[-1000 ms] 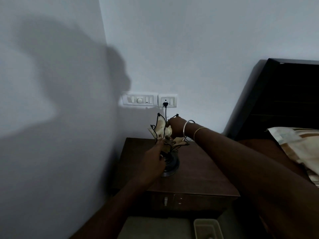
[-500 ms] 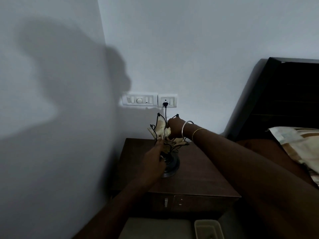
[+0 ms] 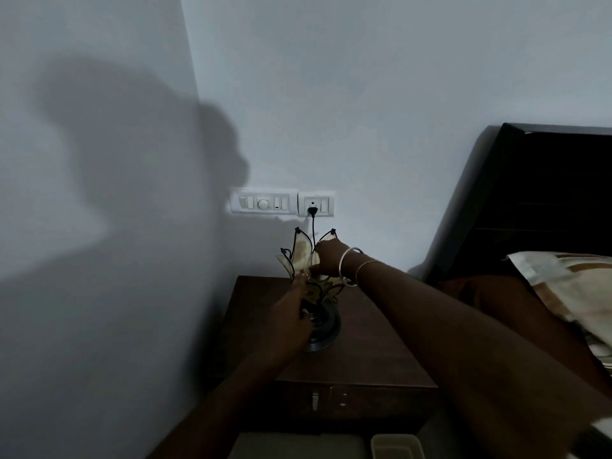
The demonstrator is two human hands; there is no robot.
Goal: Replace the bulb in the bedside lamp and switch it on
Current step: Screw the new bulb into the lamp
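While the room sits dim, your left hand is wrapped around the stem of the bedside lamp, fingers curled onto it just above the round dark base, which stands on the far half of the brown nightstand. Your right hand reaches in from the right and goes down among the pale petal-shaped shades at the lamp's top, fingers pinched together inside them; whether they close on a bulb you cannot tell, since the petals and your knuckles hide it. Two bangles ring that right wrist. The lamp stands upright, near the far left corner of the nightstand top, close to the wall. Its black cord rises to a plug seated in the white wall socket just above, and a switch panel sits immediately left of that socket. To the right, a dark headboard leans up against the wall with a patterned pillow in front of it. Nearest you, below the nightstand's front edge, a small pale tray shows at the bottom.
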